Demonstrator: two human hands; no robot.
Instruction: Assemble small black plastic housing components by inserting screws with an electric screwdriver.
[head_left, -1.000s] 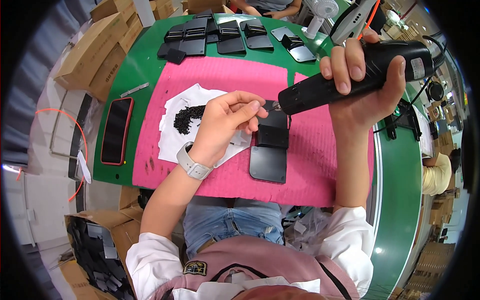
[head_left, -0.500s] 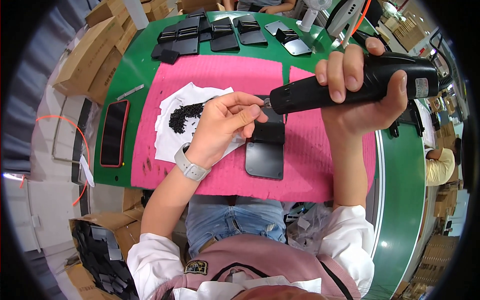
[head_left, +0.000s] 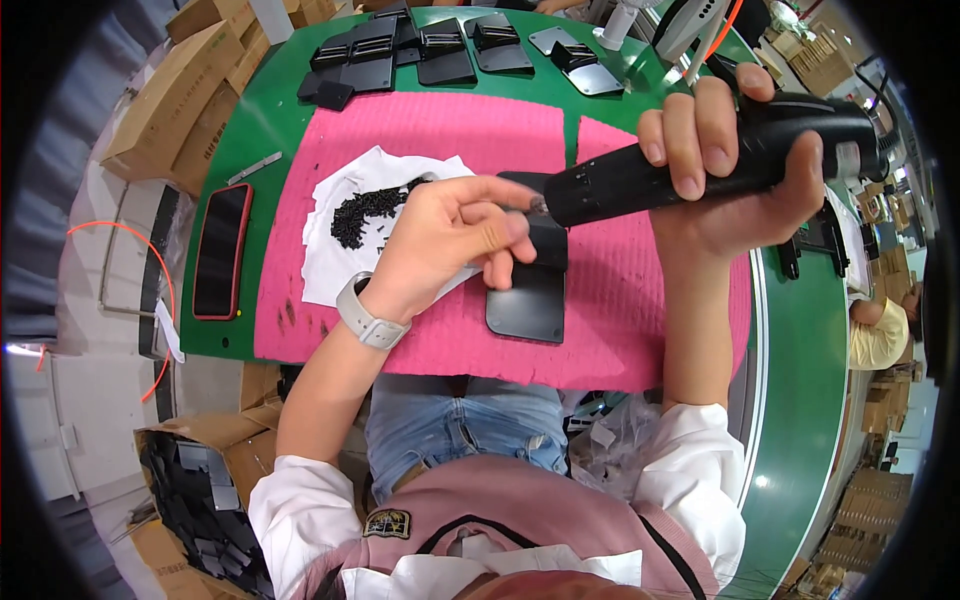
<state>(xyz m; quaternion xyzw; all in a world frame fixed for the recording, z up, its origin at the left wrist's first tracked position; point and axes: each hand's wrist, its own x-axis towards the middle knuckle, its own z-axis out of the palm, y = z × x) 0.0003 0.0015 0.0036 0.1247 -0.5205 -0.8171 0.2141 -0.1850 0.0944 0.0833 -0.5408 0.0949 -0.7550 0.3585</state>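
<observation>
My right hand [head_left: 715, 215] is wrapped round a black electric screwdriver [head_left: 615, 187], held nearly level above the mat with its nose pointing left. My left hand [head_left: 440, 235] is closed in front of that nose. Its index fingertip is at the metal bit, and the thumb is bent in beside it; anything between the fingers is too small to make out. Below them a black metal bracket [head_left: 527, 308] lies on the pink mat [head_left: 620, 320], partly covered by my left hand. Left of that hand, a heap of small black screws [head_left: 355, 222] rests on a white cloth [head_left: 325, 275].
A phone with a red case [head_left: 222, 252] and a thin metal strip [head_left: 255, 168] lie on the green table [head_left: 225, 345] at left. Several black brackets [head_left: 445, 55] stand along the far edge, near a white fan [head_left: 618, 20]. A carton of black parts [head_left: 205, 500] sits at lower left.
My left thumb has drawn back from the bit, while the index finger stays by it. The screwdriver has tilted slightly. The whole view has shifted a little.
</observation>
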